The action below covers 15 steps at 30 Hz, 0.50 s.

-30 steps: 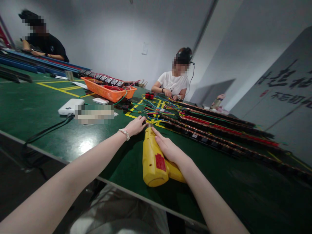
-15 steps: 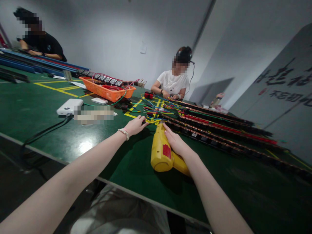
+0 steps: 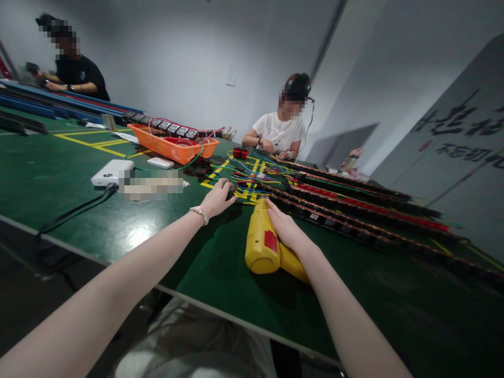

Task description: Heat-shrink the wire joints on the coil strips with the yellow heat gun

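A yellow heat gun (image 3: pixel 260 244) with a red label is in front of me, its nozzle pointing away toward a bundle of coloured wires (image 3: pixel 246 192). My right hand (image 3: pixel 284 226) is wrapped against the right side of its barrel; some fingers are hidden. The handle runs back under my right wrist. Left of the nozzle, my left hand (image 3: pixel 216 199) has its fingers closed at the near ends of the wires, a beaded bracelet on its wrist. Exactly which wires it pinches is too small to see.
Long black strips with copper-coloured edges (image 3: pixel 346 218) stretch right from the wires. An orange basket (image 3: pixel 173 149), a white device (image 3: pixel 113 173) with black cables and a small white case (image 3: pixel 160 163) stand left. Co-workers sit across the green table (image 3: pixel 71 197).
The heat gun has shifted slightly right and away from me with my right hand. My left hand's fingers have moved slightly at the wire ends. The left co-worker's hands are raised.
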{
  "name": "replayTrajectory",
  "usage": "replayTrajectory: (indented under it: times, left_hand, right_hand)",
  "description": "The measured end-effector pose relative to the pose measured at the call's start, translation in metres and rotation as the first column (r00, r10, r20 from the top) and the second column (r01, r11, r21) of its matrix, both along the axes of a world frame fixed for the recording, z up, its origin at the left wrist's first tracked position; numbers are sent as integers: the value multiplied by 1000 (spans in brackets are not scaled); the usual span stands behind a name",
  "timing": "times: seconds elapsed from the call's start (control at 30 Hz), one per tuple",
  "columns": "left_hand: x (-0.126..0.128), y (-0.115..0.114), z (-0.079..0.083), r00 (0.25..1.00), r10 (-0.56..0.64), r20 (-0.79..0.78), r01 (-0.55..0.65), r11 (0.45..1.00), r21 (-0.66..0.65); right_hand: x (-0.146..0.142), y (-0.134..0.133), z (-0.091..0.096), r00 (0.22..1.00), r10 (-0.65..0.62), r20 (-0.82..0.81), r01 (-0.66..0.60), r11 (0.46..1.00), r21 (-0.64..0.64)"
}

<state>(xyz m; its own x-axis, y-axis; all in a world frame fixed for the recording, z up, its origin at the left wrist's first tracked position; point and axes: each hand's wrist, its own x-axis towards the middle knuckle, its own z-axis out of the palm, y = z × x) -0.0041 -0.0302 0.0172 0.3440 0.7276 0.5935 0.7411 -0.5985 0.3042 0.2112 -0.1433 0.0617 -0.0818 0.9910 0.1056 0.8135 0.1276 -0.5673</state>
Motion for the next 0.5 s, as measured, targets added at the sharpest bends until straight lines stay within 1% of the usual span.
replayTrajectory:
  times: [0.1,0.2,0.27,0.37,0.43,0.5]
  left_hand:
    - [-1,7,0,998,59,-14,-59,998,4]
    - [-3,19,1,988,153,-10,-153,988,-1]
    - [-7,29,2,969,247,24,-247,969,5]
    - [-16,49,0,913,392,116,-396,918,12]
    - [-24,62,-3,872,462,163,-464,885,-26]
    - [-33,74,-7,837,512,190,-494,858,-137]
  right_hand:
    - [1,2,-2,1000,-1,-14,1,1000,-7]
    - [0,2,-2,1000,0,-16,0,1000,-14]
    - [-1,2,-1,1000,3,-21,-3,1000,-17]
    - [-2,1,1,1000,-13,-20,12,998,-55]
    - [-2,1,1,999,-23,-22,21,996,-83]
    - [-2,3,0,999,-14,-33,11,996,-93]
